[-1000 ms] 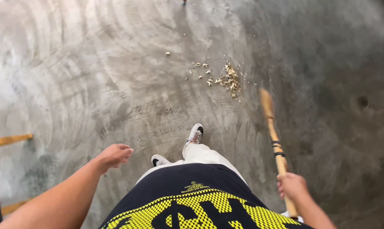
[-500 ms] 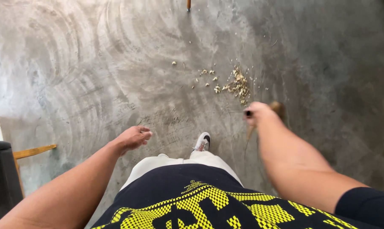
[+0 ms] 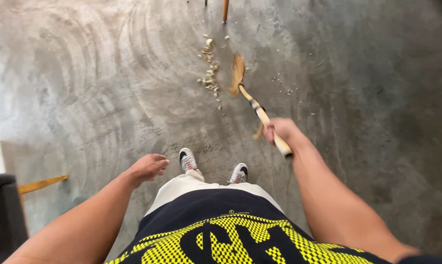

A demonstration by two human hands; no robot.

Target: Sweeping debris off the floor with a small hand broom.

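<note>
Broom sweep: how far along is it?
Done: most debris sits in one narrow pile on the concrete floor. In hand: the right hand grips the broom, whose bristles rest just right of the pile. The left hand hangs empty. Left: small bits lie scattered to the right of the bristles, and the pile is not yet picked up; no dustpan shows.

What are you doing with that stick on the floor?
A person is standing on a grey concrete floor, seen from their own head. Their right hand grips the wooden handle of a small straw broom, with its bristles down on the floor beside a little line of pale scraps. The left hand is empty and held out loosely at their side. Both white shoes point toward the scraps.
</note>
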